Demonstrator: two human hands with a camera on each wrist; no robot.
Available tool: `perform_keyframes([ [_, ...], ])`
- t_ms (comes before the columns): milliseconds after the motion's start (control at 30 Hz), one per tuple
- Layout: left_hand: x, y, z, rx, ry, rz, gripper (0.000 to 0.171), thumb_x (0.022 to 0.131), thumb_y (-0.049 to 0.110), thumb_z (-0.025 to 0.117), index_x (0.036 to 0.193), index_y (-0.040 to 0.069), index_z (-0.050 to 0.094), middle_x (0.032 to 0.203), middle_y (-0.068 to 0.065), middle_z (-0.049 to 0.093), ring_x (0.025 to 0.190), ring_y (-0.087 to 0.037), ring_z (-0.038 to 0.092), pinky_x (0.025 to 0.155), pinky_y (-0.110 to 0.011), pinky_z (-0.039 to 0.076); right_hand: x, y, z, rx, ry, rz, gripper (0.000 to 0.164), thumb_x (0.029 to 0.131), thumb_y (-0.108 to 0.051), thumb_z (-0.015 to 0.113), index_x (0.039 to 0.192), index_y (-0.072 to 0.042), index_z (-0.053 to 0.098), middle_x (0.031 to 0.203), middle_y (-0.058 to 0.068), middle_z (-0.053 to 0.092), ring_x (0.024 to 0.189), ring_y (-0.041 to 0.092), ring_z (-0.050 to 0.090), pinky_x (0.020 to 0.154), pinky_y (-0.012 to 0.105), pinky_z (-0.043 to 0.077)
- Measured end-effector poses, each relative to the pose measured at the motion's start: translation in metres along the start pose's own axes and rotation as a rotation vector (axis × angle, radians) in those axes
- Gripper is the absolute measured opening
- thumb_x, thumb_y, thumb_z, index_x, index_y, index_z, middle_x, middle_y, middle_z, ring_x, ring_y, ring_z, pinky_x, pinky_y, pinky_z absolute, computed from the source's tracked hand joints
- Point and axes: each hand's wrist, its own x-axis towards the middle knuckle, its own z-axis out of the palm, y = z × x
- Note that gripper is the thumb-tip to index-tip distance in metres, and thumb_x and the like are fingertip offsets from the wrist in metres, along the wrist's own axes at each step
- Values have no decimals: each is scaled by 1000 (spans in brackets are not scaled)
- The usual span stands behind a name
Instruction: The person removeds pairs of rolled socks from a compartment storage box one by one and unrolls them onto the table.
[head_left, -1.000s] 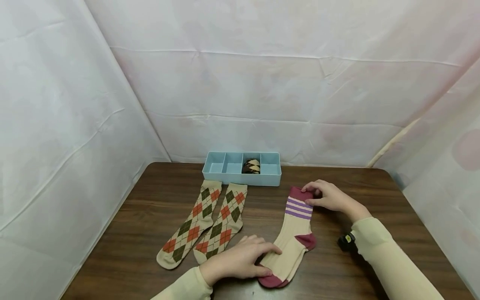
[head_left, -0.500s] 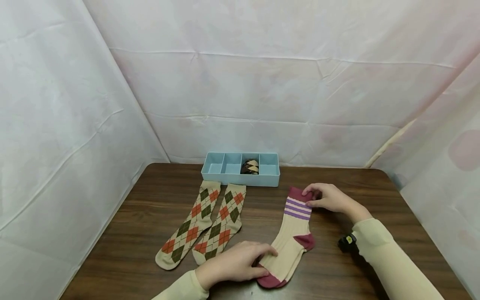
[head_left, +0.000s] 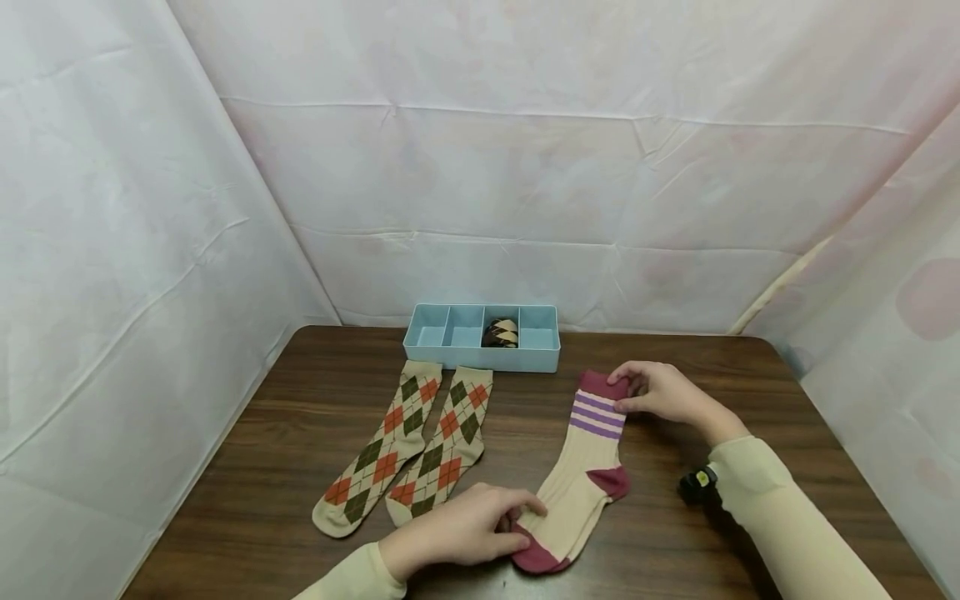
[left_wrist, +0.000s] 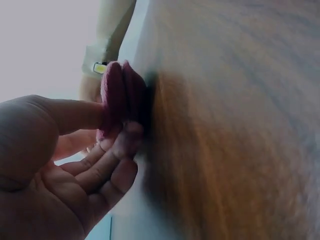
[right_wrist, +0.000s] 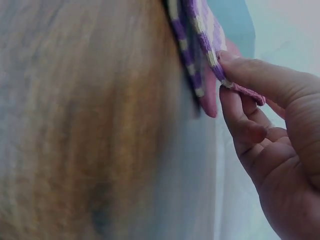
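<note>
Two cream socks with maroon toes, heels and cuffs and purple stripes lie stacked; the upper sock (head_left: 581,471) covers most of the lower sock (head_left: 592,533). At the toe end, my left hand (head_left: 468,525) has thumb and fingers around the maroon toes (left_wrist: 117,92). My right hand (head_left: 663,393) pinches the upper sock's maroon cuff (head_left: 600,383) between thumb and fingers. In the right wrist view that cuff edge is raised apart from the striped sock beneath. To the left lie two beige argyle socks, one outer (head_left: 382,446) and one inner (head_left: 446,450).
A light blue tray (head_left: 480,360) with several compartments stands at the table's back edge. One compartment holds a rolled dark argyle sock bundle (head_left: 501,333). White curtains (head_left: 480,183) hang behind and beside the brown table (head_left: 247,500).
My left hand has slid slightly left along the toe end of the striped socks. My right hand stays at the cuff, which sits slightly higher in view now. The argyle socks lie unmoved.
</note>
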Motion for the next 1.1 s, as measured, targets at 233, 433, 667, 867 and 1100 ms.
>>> perform_keyframes([
  [233,-14,-2,-15,-338,10,-31,32,107,15,73,139,16,70,93,15,64,63,2,64,61,-21,56,2,-12,-12,59,47,3,37,90,-18,94,122,-15,75,96,0,73,85,18,67,71,29,55],
  [433,-28,-9,-24,-408,46,-97,34,107,16,74,140,17,71,95,9,65,65,0,63,60,-21,52,13,-26,-11,68,61,-51,37,91,-16,92,124,-11,75,99,2,75,87,17,69,74,28,55],
  [667,-47,-22,-27,-298,82,-148,32,107,18,74,139,19,72,88,11,64,68,1,58,64,-21,51,33,-37,6,89,41,-72,36,90,-18,93,121,-14,75,102,1,75,92,20,68,78,30,56],
  [867,-61,-28,-28,-71,93,-129,34,106,16,75,140,19,71,88,19,62,72,2,54,69,-22,50,49,-39,27,58,12,-90,35,91,-17,93,121,-17,75,105,-2,73,93,18,67,81,33,58],
  [1100,-66,-28,-27,62,81,-168,39,104,18,78,142,19,70,129,10,72,103,-1,63,93,-31,53,60,-41,43,-33,-30,-132,38,93,-17,91,128,-14,77,111,1,68,90,13,67,81,35,59],
])
